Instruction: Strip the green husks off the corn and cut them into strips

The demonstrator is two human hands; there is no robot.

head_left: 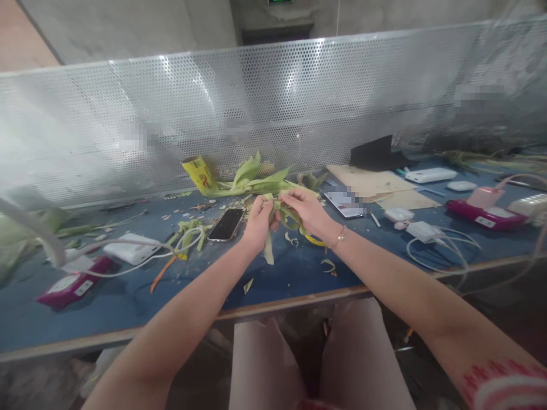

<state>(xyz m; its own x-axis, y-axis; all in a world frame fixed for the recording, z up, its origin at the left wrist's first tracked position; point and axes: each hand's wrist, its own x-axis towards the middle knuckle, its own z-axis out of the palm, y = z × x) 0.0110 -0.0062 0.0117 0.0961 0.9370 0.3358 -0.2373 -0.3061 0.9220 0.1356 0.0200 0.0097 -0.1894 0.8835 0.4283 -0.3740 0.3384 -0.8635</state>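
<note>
Close together above the middle of the blue table, both my hands are closed on a pale green leaf strip (269, 250) that looks like corn husk. My left hand (258, 221) pinches it, and one end hangs down below the fingers. The fingers of my right hand (304, 209) grip the upper part of the same strip. Just behind them lies a bunch of broad green leaves (252, 177). A yellow printed roll or cup (200, 175) lies tilted at its left. A dark phone (226, 224) rests beside my left hand.
A perforated metal screen (273, 108) stands along the table's back. White cables run between a magenta power strip (77, 282) at left and white chargers; another magenta strip (482, 215) is at right. Brown paper (376, 182), a card (344, 203) and leaf scraps (248, 285) lie about.
</note>
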